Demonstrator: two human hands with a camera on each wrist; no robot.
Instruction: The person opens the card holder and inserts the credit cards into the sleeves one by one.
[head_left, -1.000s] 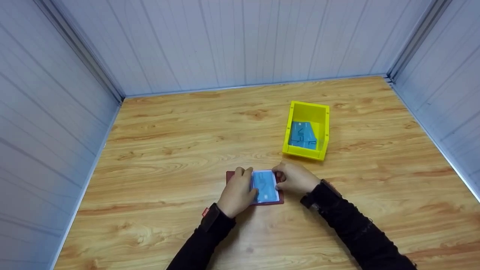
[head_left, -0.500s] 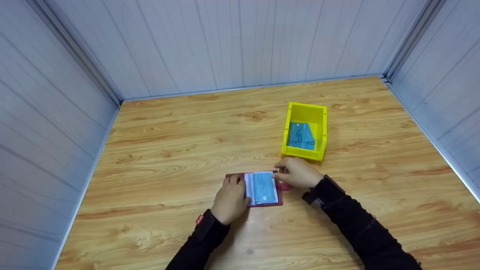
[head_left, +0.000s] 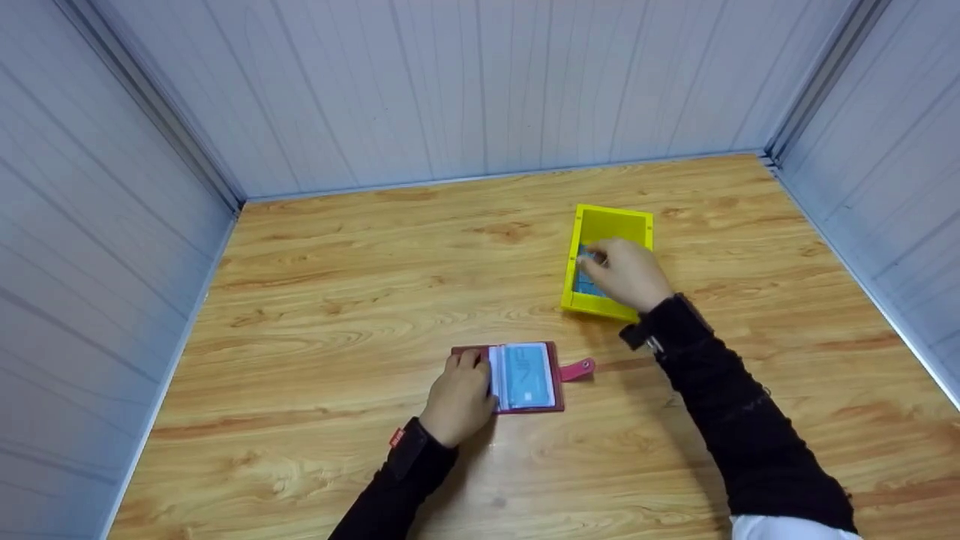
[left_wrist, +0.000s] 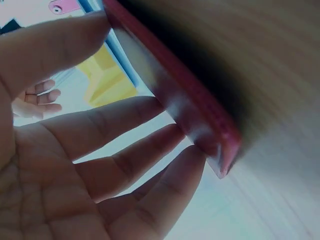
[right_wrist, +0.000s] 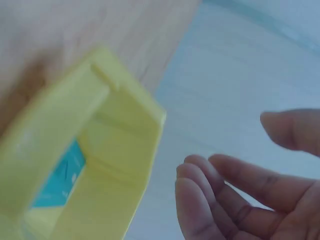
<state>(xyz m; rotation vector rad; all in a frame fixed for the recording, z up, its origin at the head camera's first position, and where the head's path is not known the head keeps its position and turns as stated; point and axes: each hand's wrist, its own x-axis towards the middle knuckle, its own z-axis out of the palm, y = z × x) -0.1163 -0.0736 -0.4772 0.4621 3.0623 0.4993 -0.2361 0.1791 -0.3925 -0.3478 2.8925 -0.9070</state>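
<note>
Red card holder (head_left: pixel 554 375) lies spread flat on the wood-patterned surface (head_left: pixel 337 315), its pink strap (head_left: pixel 578 369) sticking out to the right and a blue card (head_left: pixel 527 373) showing on its right-hand side. The left hand (head_left: pixel 459 400) rests on the left cover and hides most of it; its fingers (left_wrist: pixel 135 107) are slightly bent, with the tips touching the holder near its edge.

Beyond the holder and to the right stands a yellow box (head_left: pixel 592 304) with blue cards (head_left: pixel 588 283) in the bottom. The right hand (head_left: pixel 626 274) is over the box, blocking much of the inside from the head camera; its fingers are released and loosely bent, the thumb apart from them. The box's wall partly hides the cards in the right wrist view. Pale panel walls (head_left: pixel 450 82) rise behind the surface and on both sides.
</note>
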